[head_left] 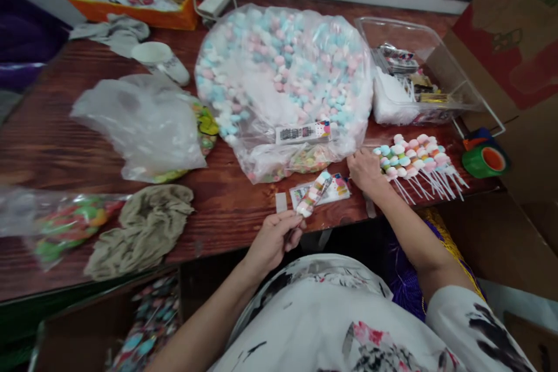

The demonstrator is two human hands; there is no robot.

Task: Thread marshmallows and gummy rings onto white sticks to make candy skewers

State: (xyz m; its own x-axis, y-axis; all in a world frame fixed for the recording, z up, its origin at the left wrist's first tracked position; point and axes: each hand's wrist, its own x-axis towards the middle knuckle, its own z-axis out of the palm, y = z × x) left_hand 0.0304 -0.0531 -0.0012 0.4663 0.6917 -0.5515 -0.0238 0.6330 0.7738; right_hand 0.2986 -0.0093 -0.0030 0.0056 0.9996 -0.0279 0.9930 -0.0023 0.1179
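Note:
My left hand (276,238) pinches the lower end of a marshmallow skewer (314,195) in a clear wrapper, with pastel marshmallows and coloured candy along it. Beneath that skewer lie flat printed packets (337,188), partly covered. My right hand (365,171) is down on the table with its fingers curled together; what they grip, if anything, is hidden. Just right of it, several marshmallow skewers (412,157) lie in a pile, their white sticks pointing toward my body. A large clear bag of pink, white and blue marshmallows (283,64) sits beyond both hands.
A clear plastic bin (440,107) of sticks and packets stands back right, near green tape (479,163) and a cardboard box (514,52). Leftward are candy bags (72,229), a crumpled cloth (143,226), a white cup (159,61) and an orange tray (131,18).

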